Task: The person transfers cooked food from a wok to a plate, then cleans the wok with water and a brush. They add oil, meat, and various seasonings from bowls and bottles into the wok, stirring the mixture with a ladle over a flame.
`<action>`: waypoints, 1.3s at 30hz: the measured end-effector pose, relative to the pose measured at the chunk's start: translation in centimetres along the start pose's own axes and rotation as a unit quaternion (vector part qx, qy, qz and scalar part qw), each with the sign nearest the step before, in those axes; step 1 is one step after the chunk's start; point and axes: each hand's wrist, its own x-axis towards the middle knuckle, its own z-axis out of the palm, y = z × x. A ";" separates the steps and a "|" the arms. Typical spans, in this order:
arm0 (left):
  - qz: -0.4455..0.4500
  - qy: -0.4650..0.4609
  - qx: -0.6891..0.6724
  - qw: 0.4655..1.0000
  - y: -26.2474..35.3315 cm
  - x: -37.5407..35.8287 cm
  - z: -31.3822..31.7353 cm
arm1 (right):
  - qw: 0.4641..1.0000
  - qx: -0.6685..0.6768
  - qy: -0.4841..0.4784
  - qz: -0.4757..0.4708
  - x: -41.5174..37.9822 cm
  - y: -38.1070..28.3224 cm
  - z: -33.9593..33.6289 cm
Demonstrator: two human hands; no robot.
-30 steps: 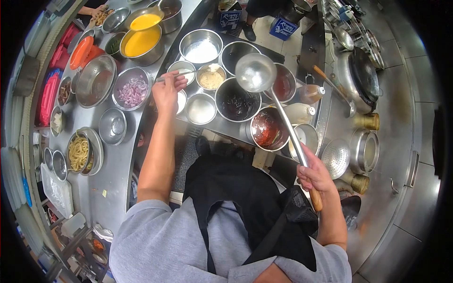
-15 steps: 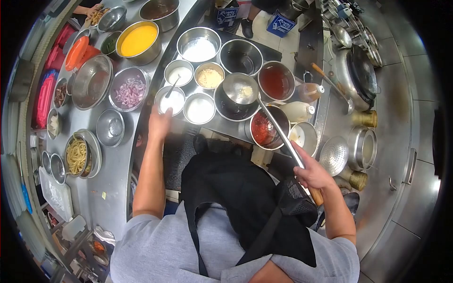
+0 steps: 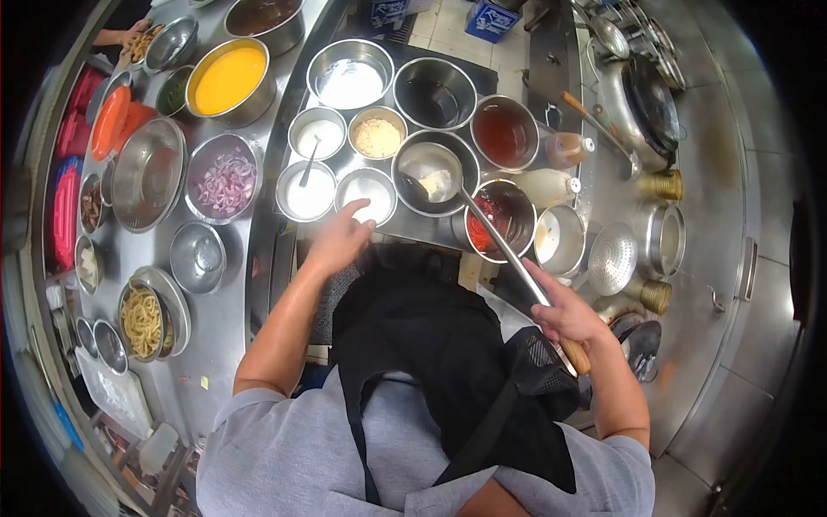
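My right hand point(image 3: 570, 314) grips the wooden handle of a long ladle point(image 3: 506, 246). The ladle's bowl point(image 3: 431, 168), with pale grains in it, rests over a steel pot point(image 3: 403, 196) of dark liquid. My left hand point(image 3: 338, 239) reaches over the near rim of a bowl of white powder point(image 3: 369, 191). Its index finger points out above the powder, and nothing shows in the hand. To its left is another bowl of white powder point(image 3: 308, 202), with a spoon point(image 3: 307, 168) across its far rim. Behind sits a bowl of yellowish granules point(image 3: 377, 138).
Pots of reddish liquid point(image 3: 508, 142) and chopped red sauce point(image 3: 489, 220) stand at the right, beside squeeze bottles point(image 3: 558, 191). On the left counter are sliced onions point(image 3: 226, 185), noodles point(image 3: 142, 319) and yellow liquid point(image 3: 228, 82). Another person's hand point(image 3: 135, 36) shows top left.
My left hand has moved right, from the spoon's bowl to the neighbouring white powder bowl. The spoon stays behind. The ladle has shifted slightly left, still in my right hand.
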 end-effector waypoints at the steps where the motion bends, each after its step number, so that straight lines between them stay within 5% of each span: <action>1: 0.004 -0.008 0.003 1.000 -0.1 0.7 -0.1 | 0.993 0.114 -0.013 -0.012 0.0 0.4 0.1; 6: 0.081 0.000 -0.003 0.997 1.4 2.6 -1.3 | 0.972 0.229 -0.015 -0.048 -3.5 2.6 0.1; 9: 0.065 -0.006 -0.043 0.997 3.4 1.9 -0.5 | 0.920 0.361 -0.100 -0.117 -5.2 5.8 -0.4; 13: 0.115 -0.006 -0.058 0.992 4.8 1.6 2.7 | 0.944 0.289 -0.103 -0.123 -2.1 6.9 -0.1; 19: 0.163 -0.070 0.008 0.984 8.8 -3.8 8.8 | 0.857 0.421 -0.166 -0.246 -8.4 18.0 -0.9; 27: 0.156 -0.150 0.070 0.974 6.8 -8.8 26.6 | 0.710 0.574 0.122 -0.390 -28.1 46.2 2.9; 30: 0.178 -0.226 0.077 0.955 8.1 -9.4 34.7 | 0.685 0.574 0.269 -0.359 -32.2 54.4 2.2; 34: 0.209 -0.349 0.072 0.911 12.4 -11.7 46.6 | 0.657 0.553 0.479 -0.181 -32.0 63.4 -2.9; 37: 0.246 -0.409 0.128 0.869 13.7 -14.1 55.1 | 0.659 0.516 0.534 -0.116 -28.8 68.4 -6.0; 39: 0.238 -0.472 0.157 0.834 13.8 -16.4 59.4 | 0.677 0.350 0.647 0.014 -25.6 70.3 -6.8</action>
